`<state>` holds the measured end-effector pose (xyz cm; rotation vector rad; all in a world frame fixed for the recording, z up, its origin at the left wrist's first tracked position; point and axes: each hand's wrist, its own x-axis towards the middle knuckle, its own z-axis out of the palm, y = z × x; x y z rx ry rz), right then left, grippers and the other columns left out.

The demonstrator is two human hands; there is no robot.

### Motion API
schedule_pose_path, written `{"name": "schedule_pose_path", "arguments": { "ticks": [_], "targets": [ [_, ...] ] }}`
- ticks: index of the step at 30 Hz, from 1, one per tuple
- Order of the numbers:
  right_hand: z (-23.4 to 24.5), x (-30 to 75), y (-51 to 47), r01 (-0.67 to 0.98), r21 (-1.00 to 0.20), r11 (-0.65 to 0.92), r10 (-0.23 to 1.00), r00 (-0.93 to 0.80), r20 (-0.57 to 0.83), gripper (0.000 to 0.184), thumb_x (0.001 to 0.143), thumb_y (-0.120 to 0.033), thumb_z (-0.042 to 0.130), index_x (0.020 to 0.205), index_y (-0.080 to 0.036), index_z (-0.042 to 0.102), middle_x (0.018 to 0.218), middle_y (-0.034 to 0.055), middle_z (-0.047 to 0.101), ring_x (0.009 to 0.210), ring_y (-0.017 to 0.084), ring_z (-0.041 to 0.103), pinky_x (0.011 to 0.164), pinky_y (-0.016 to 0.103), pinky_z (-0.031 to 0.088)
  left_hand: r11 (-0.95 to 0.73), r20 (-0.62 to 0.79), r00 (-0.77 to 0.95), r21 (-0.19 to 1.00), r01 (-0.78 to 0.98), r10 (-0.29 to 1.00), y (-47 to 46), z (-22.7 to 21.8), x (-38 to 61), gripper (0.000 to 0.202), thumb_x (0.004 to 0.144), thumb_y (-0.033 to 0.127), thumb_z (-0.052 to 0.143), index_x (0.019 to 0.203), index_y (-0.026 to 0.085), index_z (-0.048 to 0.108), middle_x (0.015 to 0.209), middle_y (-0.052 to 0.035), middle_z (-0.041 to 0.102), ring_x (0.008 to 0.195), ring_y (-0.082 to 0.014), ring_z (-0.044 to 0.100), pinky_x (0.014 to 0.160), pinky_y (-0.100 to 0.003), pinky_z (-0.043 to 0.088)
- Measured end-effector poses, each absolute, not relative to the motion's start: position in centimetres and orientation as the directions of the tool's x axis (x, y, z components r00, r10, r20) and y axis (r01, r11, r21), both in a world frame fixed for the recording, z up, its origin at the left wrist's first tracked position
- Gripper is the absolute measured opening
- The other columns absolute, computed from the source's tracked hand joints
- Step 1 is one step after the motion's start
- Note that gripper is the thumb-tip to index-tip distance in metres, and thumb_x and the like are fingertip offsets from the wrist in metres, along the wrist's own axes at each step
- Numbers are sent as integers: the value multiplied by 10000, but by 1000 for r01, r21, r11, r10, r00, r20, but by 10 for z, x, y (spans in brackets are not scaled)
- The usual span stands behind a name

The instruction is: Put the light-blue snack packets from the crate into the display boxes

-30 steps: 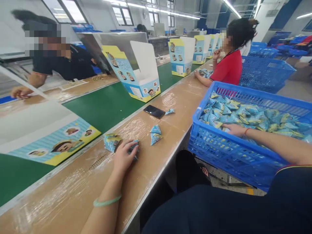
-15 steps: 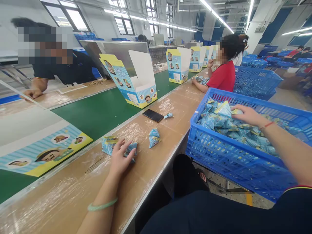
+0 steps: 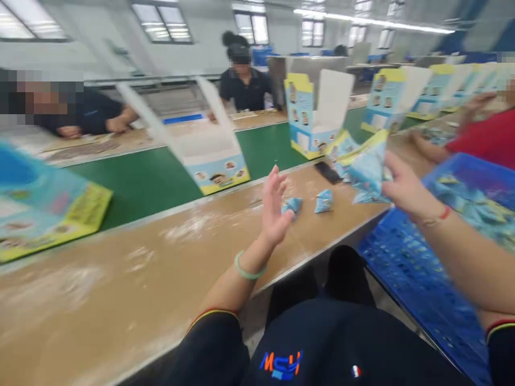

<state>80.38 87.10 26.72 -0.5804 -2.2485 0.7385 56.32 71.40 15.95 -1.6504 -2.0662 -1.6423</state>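
Note:
My right hand (image 3: 404,187) is closed on a bunch of blue and yellow snack packets (image 3: 364,166), held in the air between the blue crate (image 3: 406,257) and the brown worktop (image 3: 161,257). My left hand (image 3: 273,206) is raised above the worktop with fingers stretched out and nothing in it. Two small blue packets (image 3: 308,203) lie on the worktop just right of that hand. The picture is smeared by motion.
A green conveyor belt (image 3: 148,177) runs behind the worktop and carries open printed cartons (image 3: 213,145) (image 3: 316,115). A dark phone (image 3: 326,171) lies by the belt. Other people sit across the belt and at the right, one in red (image 3: 486,139).
My right hand has lifted a bunch of packets out of the crate and swung left toward the worktop. My left hand has left the packets on the worktop and risen. The view has turned left.

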Motion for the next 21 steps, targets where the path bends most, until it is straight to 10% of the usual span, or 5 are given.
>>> {"name": "schedule_pose_path", "arguments": {
  "ticks": [6, 12, 17, 21],
  "targets": [
    [176, 621, 780, -143, -561, 816, 100, -920, 380, 426, 824, -469, 698, 1178, -234, 664, 1163, 90, 665, 1080, 272, 617, 974, 415, 466, -58, 451, -748, 871, 488, 487, 610, 131, 474, 807, 914, 704, -138, 1597, 302, 13, 1669, -96, 223, 1486, -248, 385, 1141, -408, 440],
    [115, 564, 714, -156, -211, 965, -122, -979, 166, 644, 812, -452, 780, 1388, -228, 600, 1405, 250, 541, 1182, 380, 585, 972, 514, 423, 216, 220, -658, 830, 514, 720, 498, 85, 457, 1285, 635, 897, 624, 1616, 237, 118, 1685, -183, 157, 1526, -387, 270, 1228, -518, 312],
    [92, 570, 734, -185, -385, 904, -89, -963, 253, 1170, 622, -588, 895, 1590, -263, 323, 1640, 243, 242, 1366, 436, 476, 1067, 568, 409, 361, 188, -644, 697, 619, 741, 493, 72, 444, 1089, 718, 650, 766, 1583, 208, 273, 1663, -178, 234, 1554, -366, 197, 1274, -534, 199],
    [65, 592, 767, -162, -577, 801, 26, -952, 304, 855, 850, -565, 713, 1555, -211, 383, 1552, 192, 446, 1416, 348, 459, 1126, 528, 413, 292, 183, -631, 767, 572, 754, 509, 68, 421, 944, 749, 635, 741, 1528, 226, 398, 1633, -151, 323, 1535, -356, 253, 1262, -530, 219]
  ]
}}
